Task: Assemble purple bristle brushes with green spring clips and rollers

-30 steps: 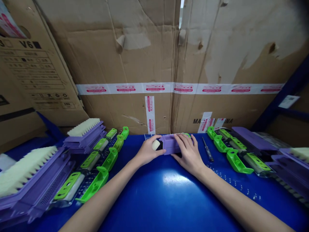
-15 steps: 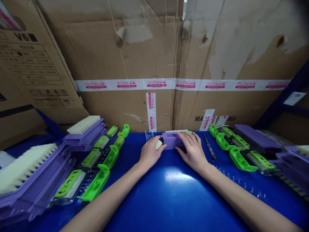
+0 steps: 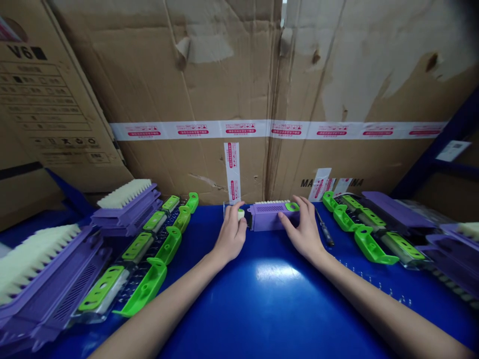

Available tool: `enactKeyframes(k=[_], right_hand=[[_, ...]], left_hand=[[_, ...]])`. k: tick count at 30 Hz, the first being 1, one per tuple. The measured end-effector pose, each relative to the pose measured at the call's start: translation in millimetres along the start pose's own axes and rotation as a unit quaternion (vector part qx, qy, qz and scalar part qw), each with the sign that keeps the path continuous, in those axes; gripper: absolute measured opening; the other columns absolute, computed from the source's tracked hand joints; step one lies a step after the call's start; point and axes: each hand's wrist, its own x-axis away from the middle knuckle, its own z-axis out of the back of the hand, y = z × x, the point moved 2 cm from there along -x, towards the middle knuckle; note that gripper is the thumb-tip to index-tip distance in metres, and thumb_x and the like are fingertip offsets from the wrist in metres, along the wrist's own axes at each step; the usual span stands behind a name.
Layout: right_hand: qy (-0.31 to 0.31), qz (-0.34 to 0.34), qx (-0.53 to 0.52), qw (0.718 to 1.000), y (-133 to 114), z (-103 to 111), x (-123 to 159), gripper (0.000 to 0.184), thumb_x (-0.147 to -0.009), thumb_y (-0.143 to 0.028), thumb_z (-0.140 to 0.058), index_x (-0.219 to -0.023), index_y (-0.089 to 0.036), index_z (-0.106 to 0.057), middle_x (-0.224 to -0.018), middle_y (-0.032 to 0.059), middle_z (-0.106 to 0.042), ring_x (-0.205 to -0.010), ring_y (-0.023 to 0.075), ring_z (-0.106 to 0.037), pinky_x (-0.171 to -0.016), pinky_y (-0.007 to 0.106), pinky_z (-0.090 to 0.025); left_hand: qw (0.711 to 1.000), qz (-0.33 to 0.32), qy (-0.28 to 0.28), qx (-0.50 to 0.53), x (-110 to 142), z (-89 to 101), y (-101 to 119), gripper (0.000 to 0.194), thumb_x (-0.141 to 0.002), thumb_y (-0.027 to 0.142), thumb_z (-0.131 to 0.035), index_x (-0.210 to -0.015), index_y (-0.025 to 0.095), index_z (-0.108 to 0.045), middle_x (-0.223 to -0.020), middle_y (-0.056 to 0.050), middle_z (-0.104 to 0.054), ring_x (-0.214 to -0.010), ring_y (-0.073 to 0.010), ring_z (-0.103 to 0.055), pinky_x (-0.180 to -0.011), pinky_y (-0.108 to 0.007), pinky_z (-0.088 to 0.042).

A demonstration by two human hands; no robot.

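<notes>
A purple plastic housing [image 3: 267, 223] with a row of cream bristles along its top and a green piece [image 3: 292, 206] near its right end sits at the back of the blue table. My right hand [image 3: 304, 229] is closed around its right end, thumb on the front face and fingers over the far top corner. Just off the left end, my left hand [image 3: 230, 233] pinches a small cream-coloured piece [image 3: 240, 214], mostly covered by the fingers. A dark part [image 3: 250, 220] shows at the housing's left end. Partly behind my left hand stands a clear plastic piece.
Purple brush units [image 3: 56, 269] are stacked at left, beside green-topped clear parts [image 3: 103, 288] and green brackets [image 3: 147, 286]. Similar green brackets [image 3: 374, 247] and purple shells [image 3: 392, 212] lie right. A screwdriver [image 3: 325, 230] and small screws [image 3: 379, 285] lie nearby. Cardboard [image 3: 202, 89] walls the back.
My left hand has drawn slightly left, away from the housing's end, with the cream piece. My right hand has shifted right along the housing, uncovering the green piece.
</notes>
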Motion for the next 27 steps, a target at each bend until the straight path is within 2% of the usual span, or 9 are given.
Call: enactKeyframes(k=[5,10,14,19,27], right_hand=[[-0.036,-0.05,-0.036,0.997,5.4,-4.0,-1.2,0.058,-0.083,-0.05,-0.052,-0.129,-0.016,-0.043,-0.123,0.0158,-0.052,-0.116,0.0284,-0.049,-0.098,0.05,-0.039],[-0.053,-0.059,-0.056,0.995,9.8,-5.3,-1.3,0.056,-0.083,-0.052,-0.051,-0.127,-0.017,-0.047,-0.122,0.0147,-0.055,-0.115,0.0275,-0.051,-0.096,0.047,-0.042],[-0.059,-0.056,-0.066,0.994,12.2,-6.0,-1.8,0.057,-0.08,-0.05,-0.055,-0.127,-0.018,-0.047,-0.124,0.0137,-0.055,-0.116,0.0268,-0.051,-0.097,0.046,-0.041],[-0.071,-0.077,-0.09,0.99,13.1,-6.3,-4.2,0.061,-0.071,-0.045,-0.067,-0.124,-0.018,-0.051,-0.124,0.0125,-0.058,-0.114,0.0272,-0.054,-0.097,0.046,-0.042],[-0.092,-0.113,-0.184,0.972,18.6,-8.5,-5.0,0.052,-0.074,-0.04,-0.066,-0.12,-0.018,-0.054,-0.118,0.0096,-0.062,-0.105,0.0233,-0.06,-0.093,0.041,-0.047]], left_hand=[[1.0,-0.02,0.011,0.01,-0.4,-0.1,-1.1,0.037,-0.088,0.025,-0.043,-0.124,0.021,-0.044,-0.122,-0.01,-0.054,-0.115,-0.0215,-0.05,-0.1,-0.039,-0.038],[0.994,0.05,0.018,0.095,-3.2,-1.5,-9.3,0.035,-0.088,0.028,-0.045,-0.122,0.021,-0.045,-0.117,-0.009,-0.059,-0.105,-0.0196,-0.059,-0.09,-0.035,-0.046],[0.987,0.073,0.031,0.141,-5.5,-5.3,-19.5,0.037,-0.086,0.026,-0.046,-0.122,0.021,-0.042,-0.12,-0.009,-0.057,-0.109,-0.0178,-0.058,-0.091,-0.032,-0.046],[0.988,0.081,0.022,0.127,-6.3,-6.5,-24.5,0.032,-0.086,0.026,-0.047,-0.118,0.021,-0.045,-0.115,-0.009,-0.06,-0.106,-0.018,-0.059,-0.088,-0.032,-0.047],[0.989,0.1,0.038,0.106,-6.1,-3.0,-23.1,0.032,-0.087,0.028,-0.045,-0.117,0.019,-0.047,-0.111,-0.009,-0.061,-0.102,-0.0201,-0.06,-0.089,-0.036,-0.045]])
